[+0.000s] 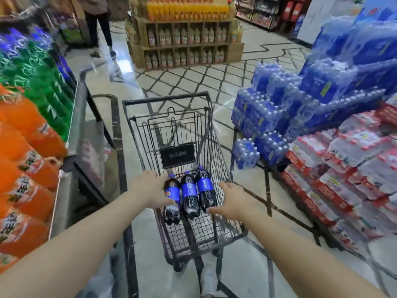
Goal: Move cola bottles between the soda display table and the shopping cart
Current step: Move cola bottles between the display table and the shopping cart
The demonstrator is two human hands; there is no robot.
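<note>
Three dark cola bottles with blue labels lie side by side in the black wire shopping cart (206,100): a left bottle (171,198), a middle bottle (190,194) and a right bottle (205,188). My left hand (148,188) reaches over the cart's left side and touches the left bottle, fingers spread. My right hand (231,200) hovers by the right bottle with relaxed fingers, holding nothing. The soda display table (79,117) stands on the left, stacked with orange and green bottles.
Blue water packs (279,108) and red-and-white packs (343,164) are piled on the right. A wooden juice display (184,39) stands ahead. A person's legs (101,29) are at the far left of the aisle. Tiled floor lies ahead of the cart.
</note>
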